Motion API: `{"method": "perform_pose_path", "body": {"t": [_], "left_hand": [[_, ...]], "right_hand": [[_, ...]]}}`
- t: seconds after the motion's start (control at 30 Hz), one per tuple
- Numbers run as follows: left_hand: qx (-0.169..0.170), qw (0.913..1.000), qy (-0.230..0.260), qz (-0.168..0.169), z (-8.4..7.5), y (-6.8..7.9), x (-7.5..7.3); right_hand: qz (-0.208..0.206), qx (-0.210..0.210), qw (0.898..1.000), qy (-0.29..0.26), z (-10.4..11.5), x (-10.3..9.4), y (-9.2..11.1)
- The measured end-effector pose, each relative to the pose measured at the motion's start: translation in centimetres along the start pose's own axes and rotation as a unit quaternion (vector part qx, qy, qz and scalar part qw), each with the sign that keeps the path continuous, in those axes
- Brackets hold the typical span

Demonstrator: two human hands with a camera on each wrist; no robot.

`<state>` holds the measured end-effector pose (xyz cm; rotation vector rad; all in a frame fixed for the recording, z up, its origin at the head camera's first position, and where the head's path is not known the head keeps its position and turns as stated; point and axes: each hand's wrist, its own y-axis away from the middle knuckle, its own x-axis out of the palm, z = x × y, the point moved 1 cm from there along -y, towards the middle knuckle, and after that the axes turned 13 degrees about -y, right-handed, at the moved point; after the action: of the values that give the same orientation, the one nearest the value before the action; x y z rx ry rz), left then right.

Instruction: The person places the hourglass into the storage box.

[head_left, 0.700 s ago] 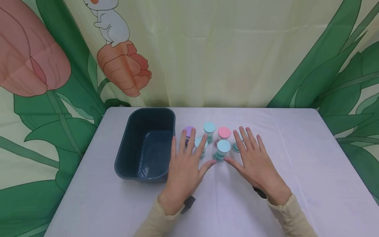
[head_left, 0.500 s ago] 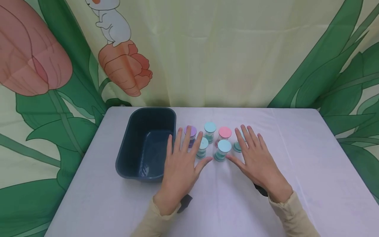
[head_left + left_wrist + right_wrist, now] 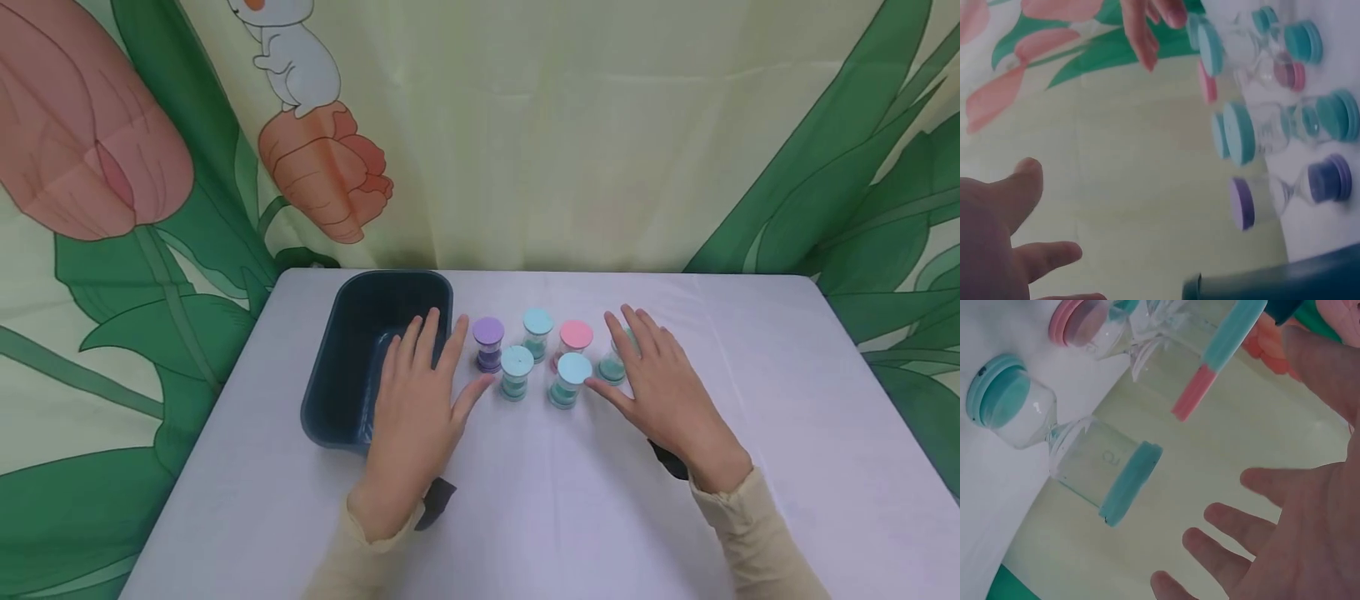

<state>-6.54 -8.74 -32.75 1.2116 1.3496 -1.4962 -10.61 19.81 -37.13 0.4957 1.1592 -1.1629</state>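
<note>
- Hourglasses [image 3: 517, 372], six in all, stand upright in a loose cluster on our pale-covered worktop [image 3: 555, 525], just right of the dark blue bin [image 3: 330, 371]
- We count four with teal caps, plus one pink hourglass [image 3: 575, 336] and one purple hourglass [image 3: 488, 333], the latter nearest the bin
- Our left hand [image 3: 414, 408] is released, fingers spread, overlapping the bin in the head view
- Our right hand [image 3: 667, 390], likewise released with fingers extended, partly hides the rightmost teal-capped one; we cannot tell whether its thumb touches the nearest

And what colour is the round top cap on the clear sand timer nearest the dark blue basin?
The round cap is purple, clearest in the head view.
</note>
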Motion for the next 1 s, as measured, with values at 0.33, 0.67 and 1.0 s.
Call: {"method": "perform_pose_path", "body": {"t": [0.33,0.67,1.0], "left_hand": [[-0.020,0.9988,0.035,-0.029,3.4,0.2,-0.4],[-0.021,0.9971,0.055,-0.048,6.3,0.6,-0.2],[-0.043,0.9935,0.076,-0.073,8.9,1.1,-0.6]], "right_hand": [[-0.002,-0.007,1.000,-0.003,-0.6,-0.5,-0.8],[-0.002,-0.004,1.000,-0.021,-1.1,-0.8,-0.8],[-0.012,0.000,1.000,-0.028,-1.7,-0.7,-0.9]]}}
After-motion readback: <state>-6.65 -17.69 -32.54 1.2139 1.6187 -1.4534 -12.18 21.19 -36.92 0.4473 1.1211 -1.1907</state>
